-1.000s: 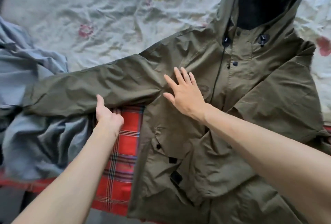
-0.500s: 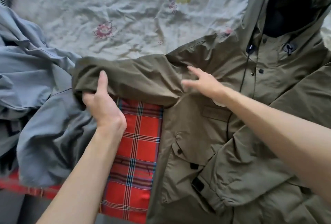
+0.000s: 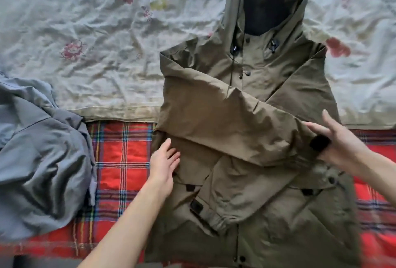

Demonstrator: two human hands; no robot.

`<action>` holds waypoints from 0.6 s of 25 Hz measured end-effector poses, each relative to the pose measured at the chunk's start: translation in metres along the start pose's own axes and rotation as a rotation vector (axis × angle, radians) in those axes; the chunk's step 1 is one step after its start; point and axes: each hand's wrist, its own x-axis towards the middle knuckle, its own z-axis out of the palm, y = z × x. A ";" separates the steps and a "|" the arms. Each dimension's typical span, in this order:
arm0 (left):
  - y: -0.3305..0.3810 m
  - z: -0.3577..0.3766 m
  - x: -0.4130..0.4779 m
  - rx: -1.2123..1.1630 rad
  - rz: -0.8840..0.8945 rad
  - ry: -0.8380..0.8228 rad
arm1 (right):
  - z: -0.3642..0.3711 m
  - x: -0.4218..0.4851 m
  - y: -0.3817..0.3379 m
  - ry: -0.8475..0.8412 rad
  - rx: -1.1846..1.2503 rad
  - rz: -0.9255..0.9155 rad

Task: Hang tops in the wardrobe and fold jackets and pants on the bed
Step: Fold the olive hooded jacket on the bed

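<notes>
Jacket (image 3: 252, 70) lay front up on the bed (image 3: 64, 87), hood (image 3: 300, 10) at the far end, both sleeves crossed over the chest. Your left hand (image 3: 164, 164) had straight fingers touching the jacket's left edge and gripped nothing. Your right hand (image 3: 340, 145) was spread wide by the top sleeve's (image 3: 225, 122) cuff. A black tab (image 3: 320, 142) sat at the palm; no fingers curled round it, and contact was unclear.

Step looked like squaring the sides before folding up. To do it well, you probably had to press the crossed sleeves flat, tuck both side edges in evenly, then fold hem to collar without letting the slick fabric slide.

No wardrobe or other container in view. The bed also carried a plaid blanket (image 3: 120, 160) and a grey garment (image 3: 42, 160) bunched at left, apart from the jacket.
</notes>
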 end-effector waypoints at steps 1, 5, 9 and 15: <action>0.011 0.007 0.015 -0.187 -0.108 -0.013 | -0.005 0.008 0.002 0.120 -0.157 -0.059; 0.036 0.031 0.053 -0.406 -0.105 0.065 | -0.014 0.018 0.007 0.230 -0.849 -0.228; 0.035 0.021 0.076 -0.315 -0.151 0.192 | -0.031 -0.016 0.045 -0.065 -1.260 0.053; 0.022 0.034 0.058 -0.177 -0.056 0.187 | -0.010 -0.011 0.088 0.206 -1.413 -0.094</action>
